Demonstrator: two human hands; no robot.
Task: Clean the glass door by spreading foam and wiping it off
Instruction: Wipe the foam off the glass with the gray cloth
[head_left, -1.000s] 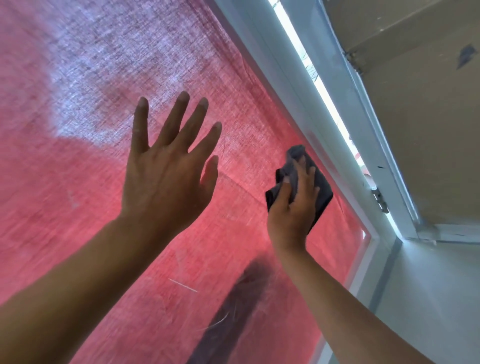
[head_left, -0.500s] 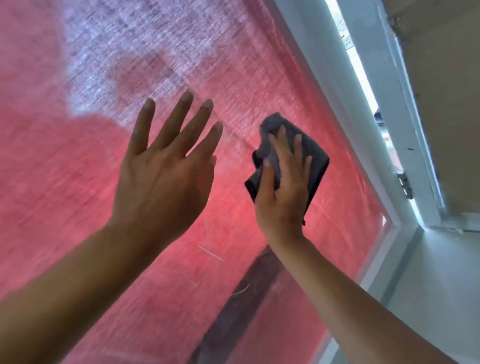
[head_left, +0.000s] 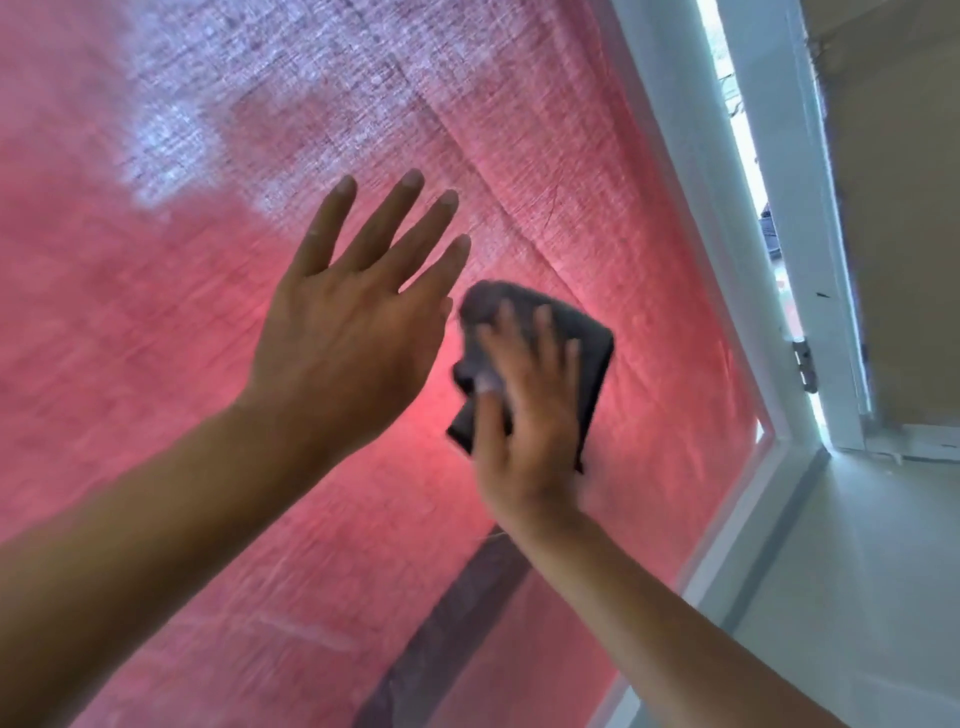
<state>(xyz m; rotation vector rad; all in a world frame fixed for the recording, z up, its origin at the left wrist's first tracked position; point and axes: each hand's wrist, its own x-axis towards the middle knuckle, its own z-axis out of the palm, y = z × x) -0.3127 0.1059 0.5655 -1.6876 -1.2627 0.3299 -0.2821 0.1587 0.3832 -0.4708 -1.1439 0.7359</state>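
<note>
Pressing cloth (head_left: 550, 332), right hand (head_left: 524, 415) flat

I hold my left hand (head_left: 348, 332) up with its fingers straight and spread, pointing toward one o'clock, the forearm running off to eight o'clock. My right hand (head_left: 524, 415), blurred, lies flat with fingers extended toward twelve, its forearm reaching down to five o'clock.

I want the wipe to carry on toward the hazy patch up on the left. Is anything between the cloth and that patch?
Yes: the open left hand is raised just left of the grey cloth under the right hand, on the line to the whitish haze on the glass.
</note>
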